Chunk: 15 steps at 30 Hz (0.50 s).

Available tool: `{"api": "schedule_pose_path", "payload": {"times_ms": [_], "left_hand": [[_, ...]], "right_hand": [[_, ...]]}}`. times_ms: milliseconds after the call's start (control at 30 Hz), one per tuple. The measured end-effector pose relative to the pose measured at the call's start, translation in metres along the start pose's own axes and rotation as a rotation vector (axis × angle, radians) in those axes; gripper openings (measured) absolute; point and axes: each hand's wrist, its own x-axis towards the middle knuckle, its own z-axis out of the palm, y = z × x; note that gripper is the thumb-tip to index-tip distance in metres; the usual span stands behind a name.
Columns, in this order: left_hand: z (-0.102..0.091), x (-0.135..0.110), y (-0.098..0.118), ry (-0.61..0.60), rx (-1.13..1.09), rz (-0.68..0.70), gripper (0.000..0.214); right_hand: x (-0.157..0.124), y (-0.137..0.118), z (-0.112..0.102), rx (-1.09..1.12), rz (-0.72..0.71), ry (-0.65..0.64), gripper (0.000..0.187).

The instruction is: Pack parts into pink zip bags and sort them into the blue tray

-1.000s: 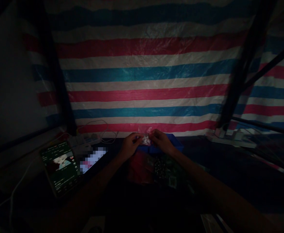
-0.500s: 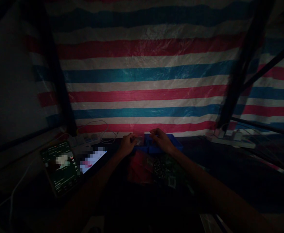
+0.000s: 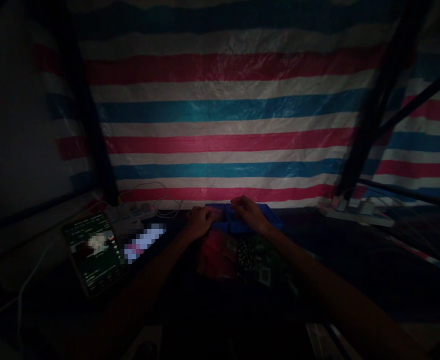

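Observation:
My left hand [image 3: 200, 222] is at the left blue bin [image 3: 223, 225], its fingers curled; whatever they hold is too dark to make out. A pinkish, clear-looking piece [image 3: 216, 214] shows just beside those fingertips, over the bin. Above the right blue bin [image 3: 274, 219], my right hand [image 3: 250, 215] has thumb and fingers drawn together in a pinch, and anything between them is too small to see. Closer to me lie a red plastic bag [image 3: 216, 256] and a heap of small shiny pieces [image 3: 245, 255].
A lit tablet [image 3: 94, 255] and a bright phone [image 3: 144, 242] stand at the left. Power strips with cables sit at the back left [image 3: 135, 219] and right [image 3: 355, 215]. Dark green packaging with a pale label [image 3: 265, 276] lies under my right forearm. Striped sheeting [image 3: 220, 115] hangs behind.
My left hand has turned more palm-down and shifted slightly right at the left bin. The right hand keeps its pinch over the right bin. The whole view has shifted slightly.

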Motion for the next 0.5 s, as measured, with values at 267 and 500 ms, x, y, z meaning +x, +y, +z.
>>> {"api": "schedule_pose_path", "payload": {"times_ms": [267,500], "left_hand": [[-0.002,-0.009,0.004,-0.067,0.259,0.047,0.053],[-0.009,-0.006,-0.001,0.027,0.255,0.109,0.039]], "right_hand": [[-0.002,-0.008,-0.001,-0.030,0.026,-0.019,0.027],[-0.012,-0.033,-0.015,-0.183,-0.007,-0.409,0.036]]}}
